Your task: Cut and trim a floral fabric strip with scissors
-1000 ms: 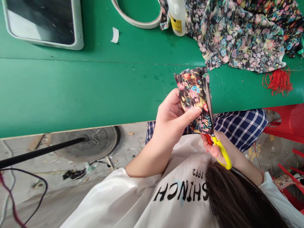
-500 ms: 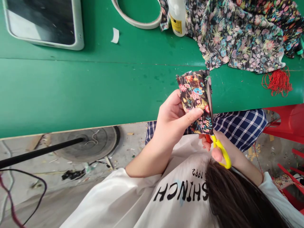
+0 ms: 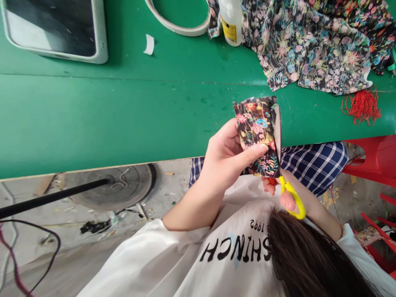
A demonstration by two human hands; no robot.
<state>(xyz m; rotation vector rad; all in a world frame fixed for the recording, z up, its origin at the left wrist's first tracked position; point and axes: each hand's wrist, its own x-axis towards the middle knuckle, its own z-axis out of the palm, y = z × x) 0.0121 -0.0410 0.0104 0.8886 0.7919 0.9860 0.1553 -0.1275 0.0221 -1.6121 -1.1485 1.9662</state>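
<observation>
At the near edge of a green surface (image 3: 93,119), a person in a white printed shirt (image 3: 185,260) holds a small, layered piece of floral fabric (image 3: 256,128) in the left hand (image 3: 224,156), thumb pressed flat on its front and fingers behind. The right hand (image 3: 288,201) grips yellow-handled scissors (image 3: 282,181), its thumb through the loop and its other fingers partly hidden; a blade runs along the fabric's right side. Farther back, a plastic bottle (image 3: 230,24) with a yellow label stands beside a roll of tape (image 3: 182,31) and a crumpled floral cloth (image 3: 315,49). Red threads (image 3: 362,107) lie bunched near the cloth's lower corner. At far left rests a phone (image 3: 52,24) in a pale case.
</observation>
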